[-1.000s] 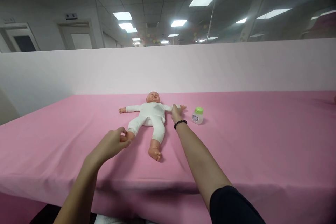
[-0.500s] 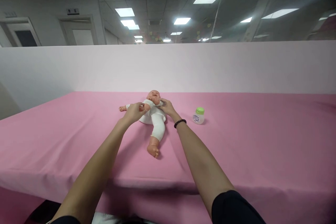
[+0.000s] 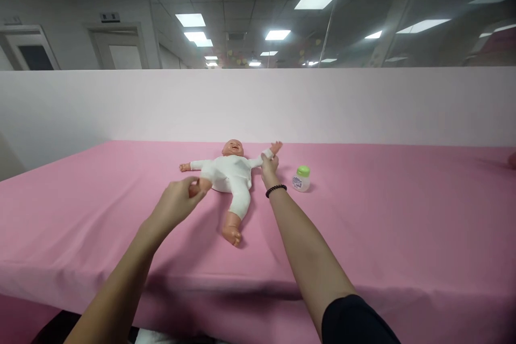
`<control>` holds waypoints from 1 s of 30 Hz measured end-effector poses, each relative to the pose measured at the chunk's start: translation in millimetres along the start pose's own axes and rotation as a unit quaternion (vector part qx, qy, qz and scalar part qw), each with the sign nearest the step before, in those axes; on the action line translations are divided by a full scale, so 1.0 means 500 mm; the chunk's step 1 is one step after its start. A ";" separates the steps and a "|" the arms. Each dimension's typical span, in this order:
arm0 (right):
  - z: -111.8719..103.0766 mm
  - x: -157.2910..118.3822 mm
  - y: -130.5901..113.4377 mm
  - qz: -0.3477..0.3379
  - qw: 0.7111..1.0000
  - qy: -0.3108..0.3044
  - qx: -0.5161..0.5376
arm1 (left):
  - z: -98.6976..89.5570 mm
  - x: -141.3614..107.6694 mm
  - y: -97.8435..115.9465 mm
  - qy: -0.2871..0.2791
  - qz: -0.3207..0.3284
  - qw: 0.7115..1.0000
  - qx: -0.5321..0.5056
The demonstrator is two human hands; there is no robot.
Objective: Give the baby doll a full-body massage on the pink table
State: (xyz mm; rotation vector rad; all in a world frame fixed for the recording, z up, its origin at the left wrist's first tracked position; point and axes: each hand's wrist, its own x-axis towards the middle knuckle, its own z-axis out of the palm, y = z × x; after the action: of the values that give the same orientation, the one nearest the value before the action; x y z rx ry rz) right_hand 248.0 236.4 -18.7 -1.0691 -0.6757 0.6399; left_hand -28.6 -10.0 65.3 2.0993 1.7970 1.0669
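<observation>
A baby doll [image 3: 231,170] with a white cloth body lies on its back on the pink-covered table [image 3: 363,215], head toward the far edge. My left hand [image 3: 177,200] is closed around the doll's foot at the picture's left, with that leg bent out sideways and raised. The other leg stretches toward me, its bare foot [image 3: 232,231] resting on the cover. My right hand [image 3: 269,169] grips the doll's arm near the wrist, and the doll's small hand [image 3: 276,147] sticks out beyond my fingers. The doll's other arm [image 3: 198,165] lies spread out to the left.
Right of my right hand stands a small clear jar [image 3: 301,183] with a green lid and a label. A white partition [image 3: 282,105] rises behind the table, with glass above it. Part of an unclear reddish object [image 3: 511,160] shows at the right edge.
Both hands have moved apart from over the doll's chest. My left hand has drawn the leg down and left, and my right hand has stretched the arm out to the right.
</observation>
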 end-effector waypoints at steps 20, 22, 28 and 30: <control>-0.009 0.000 0.028 0.096 0.994 0.055 -0.004 | -0.018 -0.069 -0.004 -0.120 -0.057 0.983 0.128; -0.011 0.001 0.027 0.092 0.994 0.054 -0.004 | -0.010 -0.066 -0.009 -0.101 -0.058 0.985 0.124; 0.035 -0.022 -0.035 -0.129 0.975 -0.180 -0.006 | 0.033 0.085 0.015 0.039 0.023 0.999 0.026; 0.044 -0.043 -0.047 -0.184 0.927 -0.324 -0.047 | 0.065 0.137 0.017 0.028 0.032 0.999 0.016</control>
State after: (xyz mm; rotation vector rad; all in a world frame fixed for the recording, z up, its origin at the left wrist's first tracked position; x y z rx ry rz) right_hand 221.0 224.9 6.1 -0.7742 -1.4583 0.6336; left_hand -1.2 60.8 73.7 2.1805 1.7958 1.1307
